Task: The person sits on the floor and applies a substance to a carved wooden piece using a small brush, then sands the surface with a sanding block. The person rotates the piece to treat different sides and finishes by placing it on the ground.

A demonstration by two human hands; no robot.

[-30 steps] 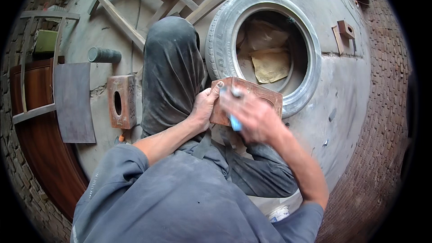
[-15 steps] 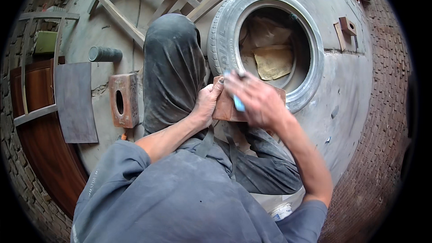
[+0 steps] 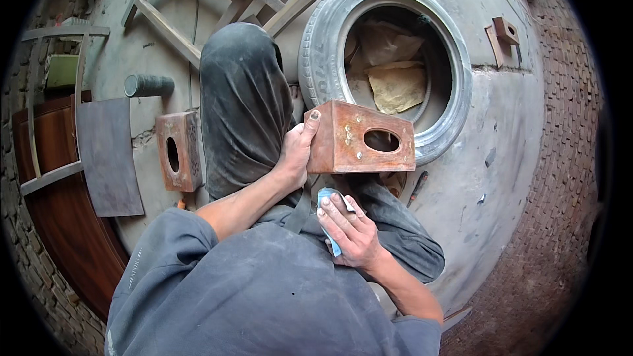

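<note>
A reddish-brown wooden tissue box (image 3: 349, 151) with an oval opening is tilted up in front of me, over the near edge of the tire. My left hand (image 3: 295, 155) grips its left end, the thumb on the upper corner and the other fingers mostly hidden behind. Below the box and apart from it, close to my shirt, my right hand (image 3: 354, 234) is closed around a folded piece of blue-backed sandpaper (image 3: 327, 206). Pale filler-like spots mark the box's face beside the opening.
A dusty tire (image 3: 319, 59) with yellowish paper (image 3: 397, 87) inside lies ahead. Left of my knee stand a second tissue box (image 3: 189, 142), a dark cylinder (image 3: 150, 86) and a grey sheet (image 3: 109, 158). Wooden frames (image 3: 168, 29) lie at the far left. A slim tool (image 3: 418, 188) rests to the right.
My right hand has come off the box and drawn back toward my body with the sandpaper. The box now shows its oval opening, still held in my left hand.
</note>
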